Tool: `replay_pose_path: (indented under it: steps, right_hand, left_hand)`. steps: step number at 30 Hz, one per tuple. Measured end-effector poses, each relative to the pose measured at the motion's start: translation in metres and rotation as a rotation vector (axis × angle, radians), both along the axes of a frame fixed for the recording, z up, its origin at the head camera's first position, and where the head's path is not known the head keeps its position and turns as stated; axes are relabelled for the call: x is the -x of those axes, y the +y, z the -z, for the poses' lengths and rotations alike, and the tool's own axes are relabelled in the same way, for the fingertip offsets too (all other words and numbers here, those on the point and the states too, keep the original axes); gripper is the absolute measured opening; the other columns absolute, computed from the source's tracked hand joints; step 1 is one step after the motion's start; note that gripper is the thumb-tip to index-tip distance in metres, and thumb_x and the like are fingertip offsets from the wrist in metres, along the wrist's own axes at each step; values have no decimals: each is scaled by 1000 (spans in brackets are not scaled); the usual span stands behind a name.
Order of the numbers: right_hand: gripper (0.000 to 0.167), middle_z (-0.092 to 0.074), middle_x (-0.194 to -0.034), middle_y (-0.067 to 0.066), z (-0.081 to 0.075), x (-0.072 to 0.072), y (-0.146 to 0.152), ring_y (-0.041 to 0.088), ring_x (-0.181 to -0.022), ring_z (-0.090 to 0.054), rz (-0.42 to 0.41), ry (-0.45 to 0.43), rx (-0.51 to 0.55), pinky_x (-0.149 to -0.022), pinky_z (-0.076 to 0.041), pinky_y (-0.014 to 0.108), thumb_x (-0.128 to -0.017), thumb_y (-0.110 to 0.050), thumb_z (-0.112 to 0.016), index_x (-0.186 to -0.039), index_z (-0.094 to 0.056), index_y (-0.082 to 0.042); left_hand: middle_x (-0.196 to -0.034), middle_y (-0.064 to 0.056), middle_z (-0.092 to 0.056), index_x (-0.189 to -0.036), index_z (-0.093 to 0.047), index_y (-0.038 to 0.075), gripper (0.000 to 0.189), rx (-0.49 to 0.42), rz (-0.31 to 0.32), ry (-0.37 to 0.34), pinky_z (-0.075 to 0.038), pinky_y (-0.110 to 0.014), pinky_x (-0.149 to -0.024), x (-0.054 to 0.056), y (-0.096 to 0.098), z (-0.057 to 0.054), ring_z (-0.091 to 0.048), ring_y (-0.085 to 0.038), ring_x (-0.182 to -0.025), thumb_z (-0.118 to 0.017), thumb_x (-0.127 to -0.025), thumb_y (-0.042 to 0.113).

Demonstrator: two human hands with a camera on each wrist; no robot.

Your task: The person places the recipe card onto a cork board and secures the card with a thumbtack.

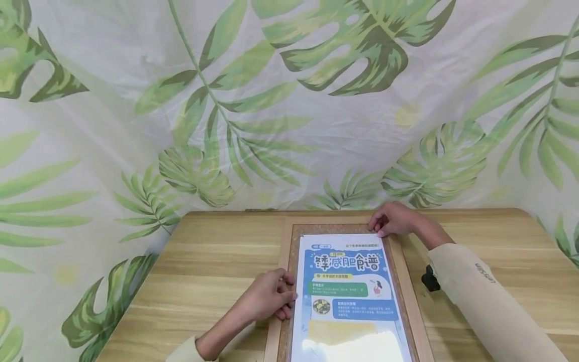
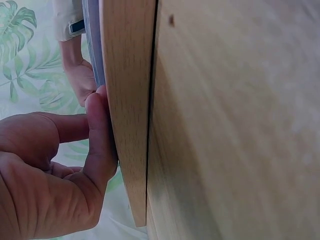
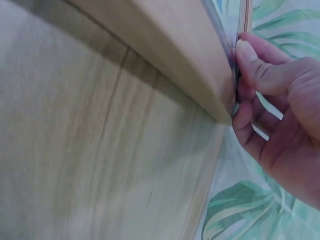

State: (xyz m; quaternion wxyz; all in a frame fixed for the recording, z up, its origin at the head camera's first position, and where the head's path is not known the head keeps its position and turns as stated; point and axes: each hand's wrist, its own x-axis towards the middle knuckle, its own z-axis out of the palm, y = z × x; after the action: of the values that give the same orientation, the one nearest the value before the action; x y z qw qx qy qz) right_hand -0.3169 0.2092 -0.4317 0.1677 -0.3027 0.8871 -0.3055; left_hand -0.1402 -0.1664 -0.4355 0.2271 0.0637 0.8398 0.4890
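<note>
A glossy printed poster (image 1: 348, 281) with large Chinese lettering lies on a cork board (image 1: 334, 228) in a light wooden frame (image 1: 408, 284). My left hand (image 1: 271, 296) is at the board's left side, its fingers loosely bent and fingertips right at the poster's edge. Up at the top right corner, my right hand (image 1: 392, 219) pinches the poster's corner between thumb and finger. In the right wrist view, the right thumb and fingers (image 3: 275, 95) meet at the frame's end. The left wrist view has the left hand (image 2: 55, 165) beside the frame (image 2: 127, 100).
The frame lies on a wood-grain table (image 1: 203, 266) reaching to the back edge. A small black object (image 1: 430, 279) shows beside the right forearm. Behind the table hangs a leaf-patterned cloth (image 1: 253, 110). A small pin (image 1: 302, 235) is at the poster's top left corner.
</note>
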Motion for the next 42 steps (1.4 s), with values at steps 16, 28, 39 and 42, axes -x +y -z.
replay_pose_path:
  steps: [16, 28, 39, 42]
  right_hand:
    - [18, -77, -89, 5, 4, 17, 0, 11, -83, -66, -80, -49, 0, -72, -54, 20, -86, 4, -84, -104, -82, -1]
    - [23, -73, -83, 2, 0, 17, -8, 10, -78, -63, -55, -22, -80, -71, -53, 23, -80, 10, -84, -96, -79, -6]
    - [28, -70, -83, 2, -2, 11, -13, 11, -78, -59, -20, 7, -137, -76, -51, 26, -78, 14, -81, -94, -76, -9]
    - [28, -69, -84, 1, 1, 11, -14, 10, -78, -59, -9, 5, -141, -77, -51, 26, -80, 13, -81, -95, -75, -10]
  left_hand:
    - [-77, -9, -72, -119, -60, -5, 21, 13, -2, 0, -65, -35, -54, -2, 0, 3, -71, -17, -57, -70, -101, 1]
    - [-77, -9, -72, -119, -59, -6, 21, 2, 10, 10, -65, -34, -54, 0, 0, 4, -72, -17, -58, -69, -101, 0]
    - [-77, -9, -72, -120, -60, -7, 23, -12, 11, 12, -65, -34, -53, 1, -1, 3, -72, -17, -57, -70, -101, 0]
    - [-77, -9, -72, -120, -60, -6, 22, -5, 12, 10, -65, -34, -54, 1, -1, 3, -72, -17, -57, -70, -101, 0]
